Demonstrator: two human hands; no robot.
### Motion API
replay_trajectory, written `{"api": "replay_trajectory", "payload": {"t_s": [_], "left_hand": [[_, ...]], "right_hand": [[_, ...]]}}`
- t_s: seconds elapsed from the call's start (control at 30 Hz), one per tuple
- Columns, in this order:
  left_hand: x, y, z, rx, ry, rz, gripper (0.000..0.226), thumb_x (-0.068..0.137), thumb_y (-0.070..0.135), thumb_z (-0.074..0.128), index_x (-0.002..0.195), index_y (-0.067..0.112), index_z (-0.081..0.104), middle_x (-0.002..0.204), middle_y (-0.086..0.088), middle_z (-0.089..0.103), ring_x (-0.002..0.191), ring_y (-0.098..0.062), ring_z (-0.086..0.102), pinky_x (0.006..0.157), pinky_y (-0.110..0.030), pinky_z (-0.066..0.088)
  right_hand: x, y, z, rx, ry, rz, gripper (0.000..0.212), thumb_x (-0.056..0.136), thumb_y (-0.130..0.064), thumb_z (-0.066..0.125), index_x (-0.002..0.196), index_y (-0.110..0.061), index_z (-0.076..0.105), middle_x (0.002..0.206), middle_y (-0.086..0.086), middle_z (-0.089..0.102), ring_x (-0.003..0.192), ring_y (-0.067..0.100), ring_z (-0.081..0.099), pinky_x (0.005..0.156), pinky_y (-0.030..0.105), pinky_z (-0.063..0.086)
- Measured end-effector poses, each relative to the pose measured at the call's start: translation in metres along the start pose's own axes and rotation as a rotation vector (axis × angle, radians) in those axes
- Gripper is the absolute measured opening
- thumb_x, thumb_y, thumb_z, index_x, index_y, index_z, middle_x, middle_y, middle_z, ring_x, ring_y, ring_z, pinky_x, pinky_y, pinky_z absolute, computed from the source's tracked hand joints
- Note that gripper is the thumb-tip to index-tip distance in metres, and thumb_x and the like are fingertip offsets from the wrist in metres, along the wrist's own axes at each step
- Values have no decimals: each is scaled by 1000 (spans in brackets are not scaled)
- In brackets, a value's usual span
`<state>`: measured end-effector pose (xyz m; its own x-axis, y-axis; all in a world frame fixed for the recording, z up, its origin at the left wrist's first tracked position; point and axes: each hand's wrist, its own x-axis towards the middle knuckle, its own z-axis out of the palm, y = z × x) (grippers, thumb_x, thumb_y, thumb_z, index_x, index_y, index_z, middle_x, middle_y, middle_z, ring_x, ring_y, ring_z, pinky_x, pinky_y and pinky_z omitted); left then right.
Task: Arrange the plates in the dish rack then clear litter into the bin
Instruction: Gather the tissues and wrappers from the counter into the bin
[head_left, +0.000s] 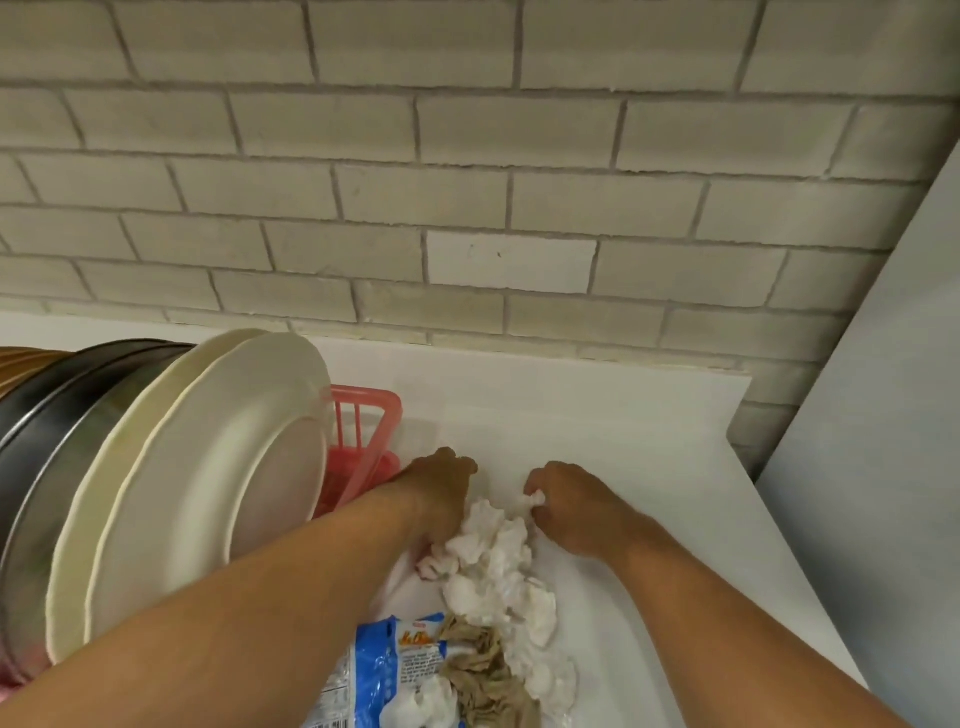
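Observation:
Several plates (208, 493), cream ones in front and dark metal ones behind, stand on edge in a pink dish rack (371, 415) at the left. A heap of crumpled white tissue (498, 566) lies on the white counter (597, 431). My left hand (441, 499) grips the heap's left side with curled fingers. Fingers of my right hand (566, 504) pinch a white tissue scrap at the heap's top right. Below lie brown crumpled paper (478, 670) and a blue and white plastic wrapper (384, 670). No bin is in view.
A pale brick wall (467, 182) backs the counter. A grey panel (883, 467) rises along the right side. The counter's right edge runs diagonally toward the lower right.

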<state>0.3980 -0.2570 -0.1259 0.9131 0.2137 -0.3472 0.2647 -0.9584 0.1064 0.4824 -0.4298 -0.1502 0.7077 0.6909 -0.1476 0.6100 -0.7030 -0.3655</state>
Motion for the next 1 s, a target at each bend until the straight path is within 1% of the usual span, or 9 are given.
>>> {"api": "replay_trajectory", "payload": {"t_s": [0.1,0.23,0.37,0.53,0.63,0.73,0.8,0.9,1.0], "left_hand": [[9,3,-1,86,-54,33,71,82,14,69,144,15,36,143,-6,36,127,-25,46,103,-36,44],[7,5,0,125,-35,36,50,80,9,67,128,10,52,127,-9,50,110,-26,56,93,-36,50],[-7,3,2,82,-68,61,30,86,15,60,115,14,56,116,-7,59,97,-22,59,81,-32,52],[-36,1,-17,-77,-44,25,51,87,12,53,135,26,40,129,-6,37,96,-25,55,62,-24,45],[-57,3,-29,-273,102,44,35,85,9,47,114,28,50,118,-2,40,83,-18,56,53,-23,40],[-79,7,-33,-310,279,118,8,88,21,55,94,27,53,103,-1,50,75,-15,55,54,-23,37],[-93,11,-32,-277,330,185,13,92,35,55,100,26,58,101,-2,56,80,-16,57,62,-24,40],[-112,16,-24,-244,306,235,48,95,47,47,137,26,43,112,-5,61,102,-22,59,82,-27,45],[-126,20,-13,-223,303,225,61,94,53,44,144,21,29,95,-5,63,92,-24,62,81,-34,52]], "right_hand": [[-28,14,-8,76,75,119,21,89,-24,53,108,-19,60,111,1,59,102,19,57,79,23,41],[-63,25,-15,216,152,261,8,88,-21,54,95,-24,55,92,-4,57,78,15,59,61,25,44],[-83,23,-20,410,224,266,24,89,-12,46,91,-35,56,86,-2,61,70,25,64,66,36,54],[-97,-1,-26,548,231,273,33,91,-7,40,87,-28,66,84,-8,58,64,15,55,57,27,49],[-102,-20,-27,508,224,273,11,86,-19,55,77,-22,60,81,-3,61,67,13,53,58,26,42],[-107,-34,-21,477,250,279,43,89,-44,60,61,-16,45,64,-3,50,60,15,47,56,28,36],[-112,-42,-14,471,256,293,55,94,-50,52,55,-14,39,57,-2,44,56,16,44,58,30,37],[-120,-44,0,268,177,326,39,100,-38,44,82,-11,65,86,4,67,79,21,61,73,31,49],[-126,-49,11,179,84,350,26,96,-31,49,116,-24,64,120,1,63,101,23,61,84,32,51]]}}
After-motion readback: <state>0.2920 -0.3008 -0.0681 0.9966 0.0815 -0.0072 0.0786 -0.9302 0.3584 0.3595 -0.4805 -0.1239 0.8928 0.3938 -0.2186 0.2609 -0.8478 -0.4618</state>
